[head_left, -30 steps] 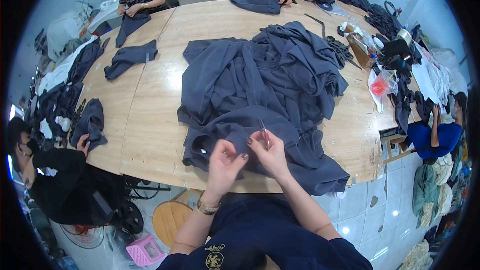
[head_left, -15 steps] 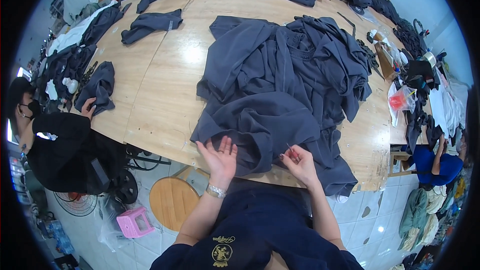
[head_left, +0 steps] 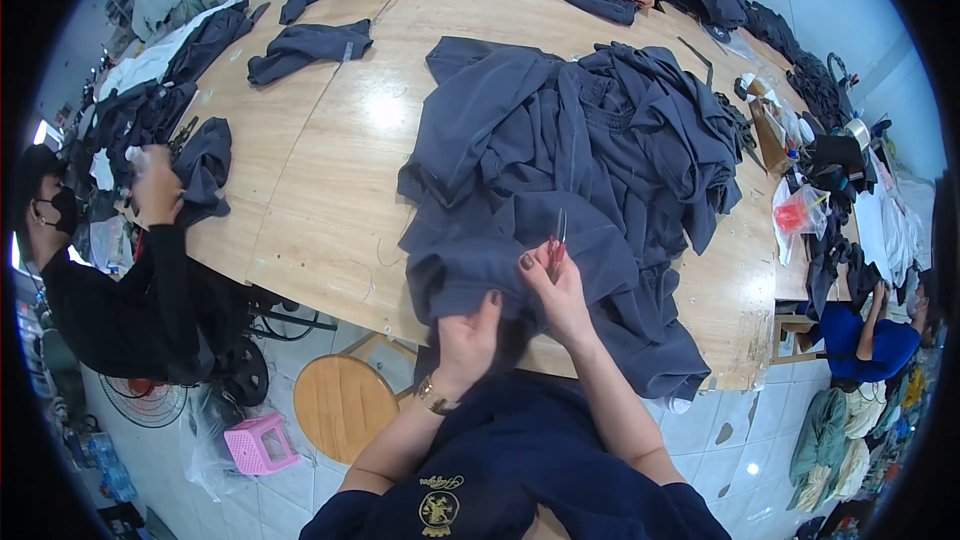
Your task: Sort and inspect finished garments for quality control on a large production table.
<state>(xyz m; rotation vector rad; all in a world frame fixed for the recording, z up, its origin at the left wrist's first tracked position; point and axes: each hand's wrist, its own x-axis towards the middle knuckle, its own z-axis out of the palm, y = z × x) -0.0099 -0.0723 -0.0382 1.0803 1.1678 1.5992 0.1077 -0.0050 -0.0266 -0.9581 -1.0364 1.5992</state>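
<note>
Head view: our right hand (head_left: 560, 290) pinches small snips (head_left: 558, 238), our left hand (head_left: 468, 340) clamps the dark garment (head_left: 560, 160) hem at the bench (head_left: 330, 190) edge; soft, floppy cloth, best held by the hem.

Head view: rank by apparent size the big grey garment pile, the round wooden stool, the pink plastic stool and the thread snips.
1. Grey garment pile
2. Round wooden stool
3. Pink plastic stool
4. Thread snips in the right hand

Fisheye bending makes only the order trustworthy.

Wooden table (head_left: 330, 210) under grey garments (head_left: 570, 160)
</note>
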